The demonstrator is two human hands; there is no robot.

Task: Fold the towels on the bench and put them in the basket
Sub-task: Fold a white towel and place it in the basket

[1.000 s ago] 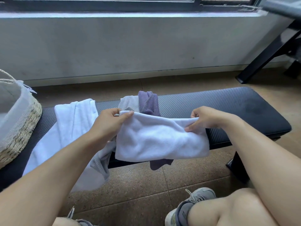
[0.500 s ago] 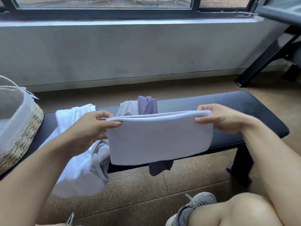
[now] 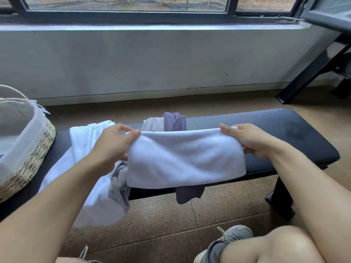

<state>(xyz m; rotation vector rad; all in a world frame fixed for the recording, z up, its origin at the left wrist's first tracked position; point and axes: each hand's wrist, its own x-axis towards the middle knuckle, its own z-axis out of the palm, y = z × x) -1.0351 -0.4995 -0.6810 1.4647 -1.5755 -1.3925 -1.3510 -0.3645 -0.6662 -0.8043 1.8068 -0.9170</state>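
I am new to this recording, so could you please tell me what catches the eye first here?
First, the white towel, folded over and held up at its top corners by the left hand and right hand in front of the black bench. Next, unfolded towels on the bench: white, grey, purple. A woven basket sits at the bench's left end.

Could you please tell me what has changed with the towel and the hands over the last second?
Both hands, left and right, lifted the white towel and pulled its top edge straighter, the right hand shifting outward. Both kept pinching it. The purple towel, bench and basket stayed put.
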